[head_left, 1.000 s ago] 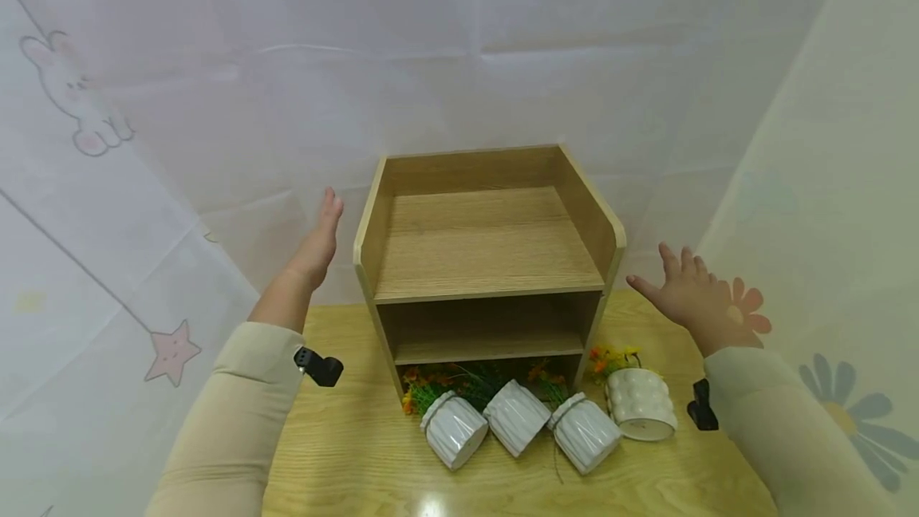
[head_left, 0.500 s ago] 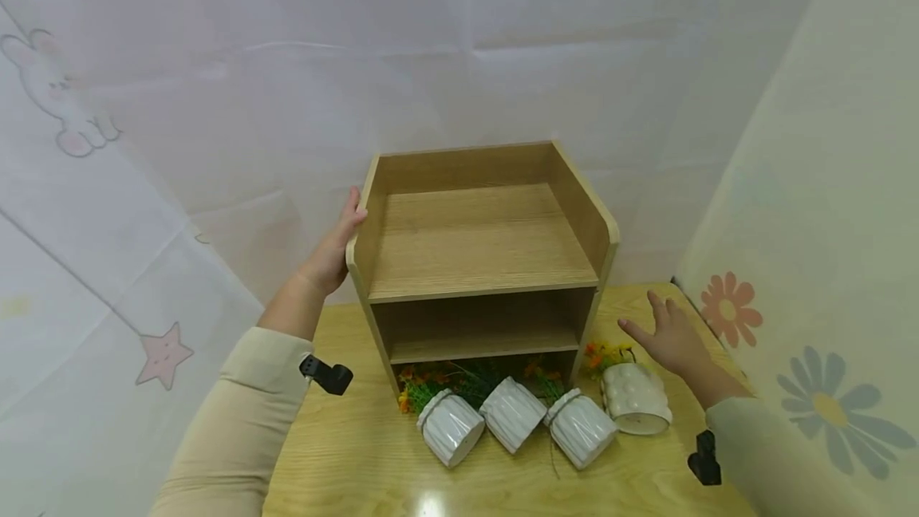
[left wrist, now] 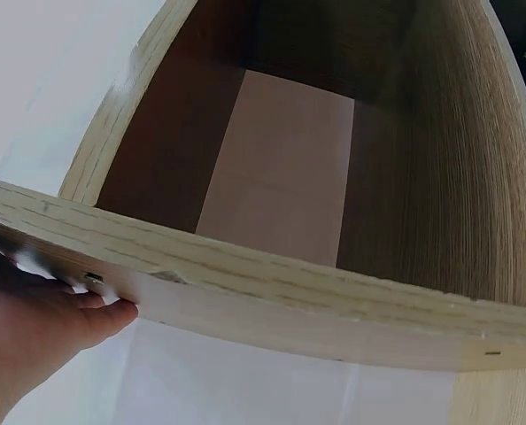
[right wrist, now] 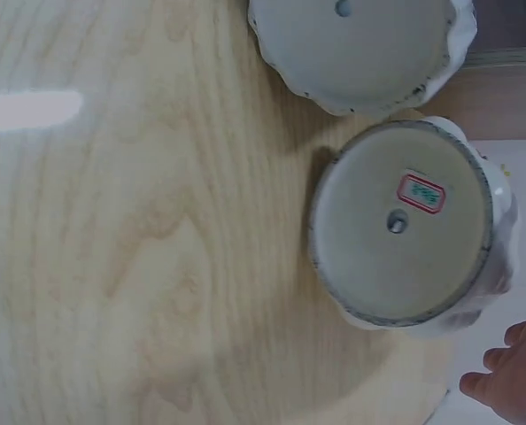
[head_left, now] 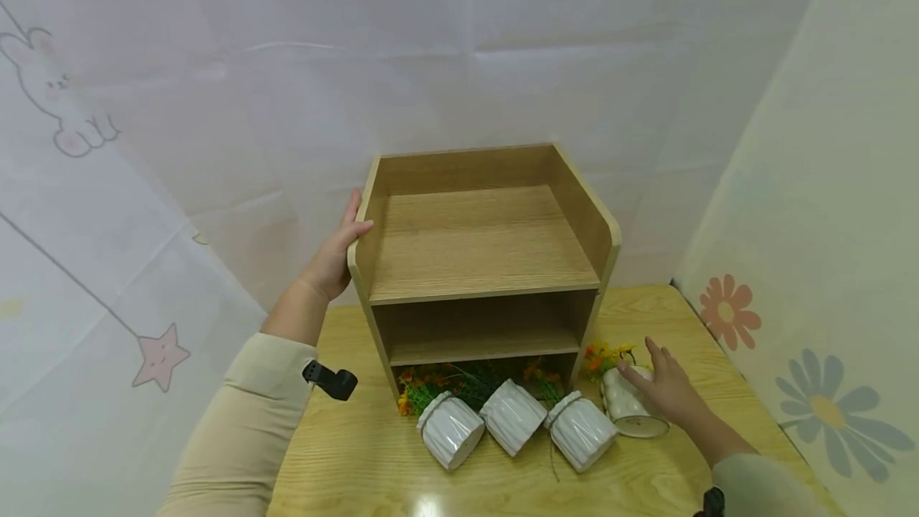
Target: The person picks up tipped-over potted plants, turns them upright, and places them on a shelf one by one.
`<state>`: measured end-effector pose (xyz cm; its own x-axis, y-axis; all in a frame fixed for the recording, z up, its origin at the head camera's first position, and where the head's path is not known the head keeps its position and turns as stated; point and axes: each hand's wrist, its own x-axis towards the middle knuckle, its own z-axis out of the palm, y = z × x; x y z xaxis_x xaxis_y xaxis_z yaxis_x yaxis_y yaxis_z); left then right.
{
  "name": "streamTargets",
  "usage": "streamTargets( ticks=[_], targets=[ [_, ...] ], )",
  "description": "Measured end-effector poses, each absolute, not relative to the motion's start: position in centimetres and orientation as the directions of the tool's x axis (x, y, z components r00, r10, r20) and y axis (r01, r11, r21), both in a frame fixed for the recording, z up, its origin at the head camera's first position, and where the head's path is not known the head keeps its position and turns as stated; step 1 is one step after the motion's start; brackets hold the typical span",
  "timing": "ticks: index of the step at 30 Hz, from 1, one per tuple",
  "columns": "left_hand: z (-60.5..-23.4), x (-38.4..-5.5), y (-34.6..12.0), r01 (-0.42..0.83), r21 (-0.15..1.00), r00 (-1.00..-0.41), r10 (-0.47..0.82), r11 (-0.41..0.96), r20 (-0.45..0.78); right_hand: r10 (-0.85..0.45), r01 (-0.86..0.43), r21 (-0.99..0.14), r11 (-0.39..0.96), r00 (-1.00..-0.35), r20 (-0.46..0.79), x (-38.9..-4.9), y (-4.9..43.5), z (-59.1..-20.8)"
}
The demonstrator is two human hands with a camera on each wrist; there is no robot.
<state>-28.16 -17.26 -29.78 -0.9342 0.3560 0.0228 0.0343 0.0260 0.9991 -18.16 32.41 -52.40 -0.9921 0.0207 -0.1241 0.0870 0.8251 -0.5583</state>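
Observation:
A small wooden shelf [head_left: 483, 242] stands against the back wall, facing me. My left hand [head_left: 336, 254] grips its left side panel [left wrist: 334, 288], thumb over the edge and fingers along the outer face. My right hand [head_left: 668, 389] is at the bumpy white flowerpot [head_left: 625, 401], fingers spread and overlapping it in the head view. That pot lies tipped, its base facing me, with orange and yellow flowers [head_left: 603, 356] toward the back. In the right wrist view, the pot's base [right wrist: 360, 230] shows a drain hole and a small label, with the right fingertips beyond it.
Three pleated white pots [head_left: 451, 431] lie tipped in front of the shelf, their orange flowers [head_left: 416, 381] and greenery pointing into its lowest compartment. Everything rests on a wood-grain table [head_left: 345, 453]. Printed sheets [head_left: 775, 262] hang around the sides and back.
My left hand has moved right onto the shelf's side panel and taken hold of it. My right hand has come down to the bumpy pot.

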Motion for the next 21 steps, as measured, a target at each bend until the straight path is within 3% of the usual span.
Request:
streamTargets(
  ticks=[8,21],
  targets=[
    [-30.1,-28.0,-17.1,0.04,0.999,-0.93,0.365,-0.001,0.038,0.023,0.179,-0.672,0.719,-0.972,-0.234,-16.5,32.4,-53.3],
    [-29.9,-27.7,-16.9,0.052,0.998,-0.93,0.363,-0.027,0.058,0.063,0.278,-0.655,0.703,-0.941,-0.332,-15.8,32.5,-54.4]
  ],
)
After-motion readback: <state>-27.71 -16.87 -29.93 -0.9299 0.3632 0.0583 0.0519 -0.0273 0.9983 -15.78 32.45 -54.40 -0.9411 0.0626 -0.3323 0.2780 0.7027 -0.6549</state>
